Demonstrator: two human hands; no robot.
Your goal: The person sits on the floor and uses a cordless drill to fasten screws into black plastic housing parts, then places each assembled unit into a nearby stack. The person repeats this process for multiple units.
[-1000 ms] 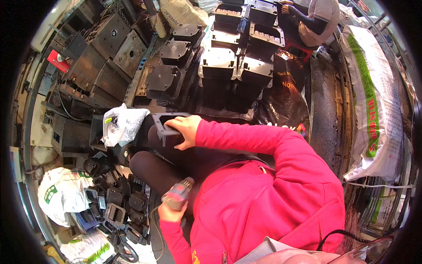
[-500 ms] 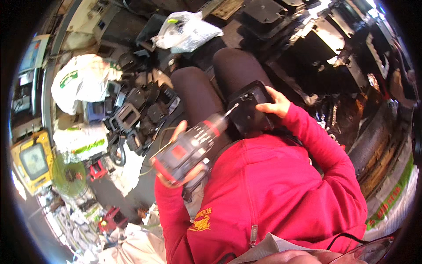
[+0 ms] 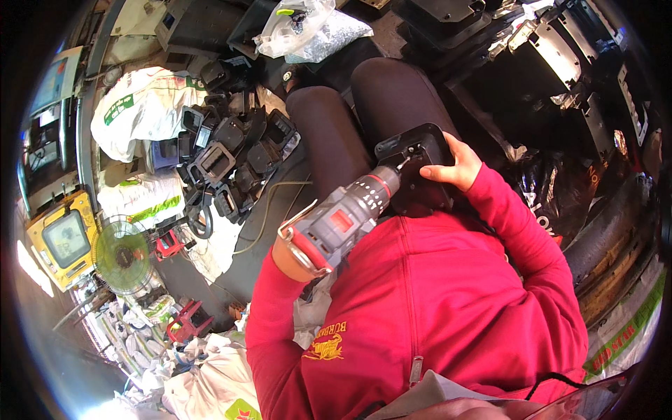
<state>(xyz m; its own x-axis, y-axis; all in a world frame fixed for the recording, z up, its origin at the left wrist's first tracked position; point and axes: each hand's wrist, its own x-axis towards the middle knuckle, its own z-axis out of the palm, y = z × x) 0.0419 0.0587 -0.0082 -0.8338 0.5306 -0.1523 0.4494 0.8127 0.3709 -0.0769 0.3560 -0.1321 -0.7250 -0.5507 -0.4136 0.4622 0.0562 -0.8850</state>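
My left hand (image 3: 290, 262) is closed around a grey and red cordless drill (image 3: 344, 221); most of its fingers are hidden behind the tool's body. The bit tip touches or nearly touches a black plastic housing (image 3: 416, 187), by its upper part. That housing is shallow and tray-like, tilted on my lap against my red jacket (image 3: 455, 280). My right hand (image 3: 458, 166) grips its right edge, thumb on the inner face and fingers behind the rim.
Left of my legs lies a heap of black plastic parts (image 3: 227, 157). Beyond it sits a white sack (image 3: 143, 115). A green fan (image 3: 122, 255) stands near a yellow-framed panel (image 3: 66, 238). A clear bag (image 3: 315, 35) lies past my knees, and black housings (image 3: 444, 10) are stacked far right.
The drill has moved right and its bit now meets the housing nearer its upper middle. My right hand keeps its hold. The whole view has shifted slightly.
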